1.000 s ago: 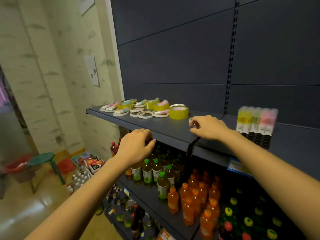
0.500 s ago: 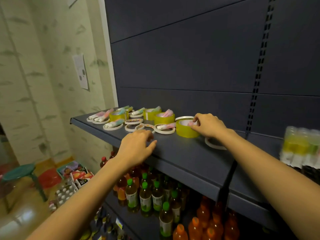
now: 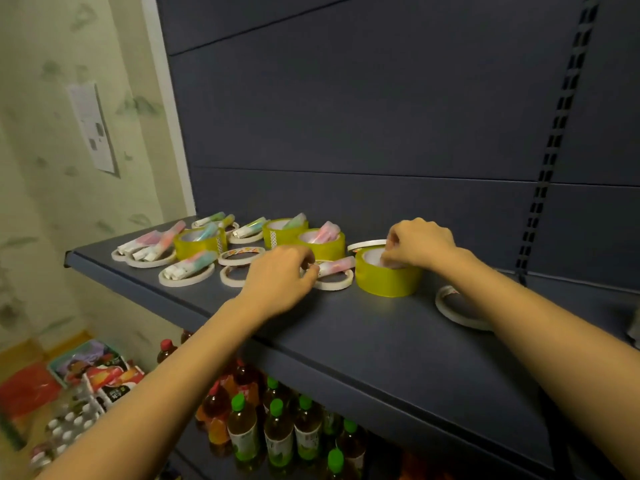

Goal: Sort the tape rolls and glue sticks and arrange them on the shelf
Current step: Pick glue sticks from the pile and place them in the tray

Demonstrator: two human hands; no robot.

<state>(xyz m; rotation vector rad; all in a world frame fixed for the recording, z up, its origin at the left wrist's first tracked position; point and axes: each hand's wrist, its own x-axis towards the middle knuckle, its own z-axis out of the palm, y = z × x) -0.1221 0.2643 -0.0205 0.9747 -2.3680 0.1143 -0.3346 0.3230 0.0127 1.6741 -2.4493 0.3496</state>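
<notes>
While over tape [image 3: 388, 280] — right hand [image 3: 420, 242] curled

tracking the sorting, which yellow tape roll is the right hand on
The rightmost yellow tape roll; the right hand dips its fingers into its core. The other three sit further left.

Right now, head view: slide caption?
Sorting on the shelf: left hand touches a glue stick lying across a white tape ring; right hand reaches into a yellow tape roll.

A pale green leaf-patterned wall [image 3: 52, 209] bears a paper notice [image 3: 91, 129]. Beside it stand a dark blue shelf [image 3: 381, 341] and back panel [image 3: 346, 98], above a yellowish floor [image 3: 20, 355].
</notes>
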